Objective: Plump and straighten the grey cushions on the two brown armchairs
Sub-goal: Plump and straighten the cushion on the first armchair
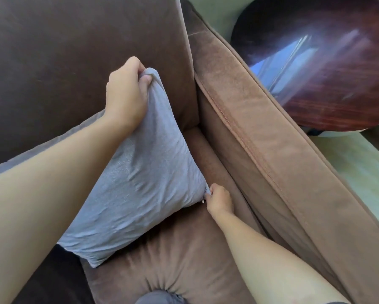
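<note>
A wrinkled grey cushion [138, 183] stands tilted on the seat of a brown armchair [184, 255], leaning toward the dark backrest [74, 51]. My left hand [127, 95] grips the cushion's top corner, fingers bunched in the fabric. My right hand [219, 199] pinches the cushion's right corner, low beside the armrest [260, 139]. My left forearm covers part of the cushion's left side.
A round, glossy dark wooden side table [328, 62] stands just beyond the armrest at the upper right. Pale floor [359, 163] shows below it. A grey rounded shape [160, 298] sits at the bottom edge, on the tufted seat.
</note>
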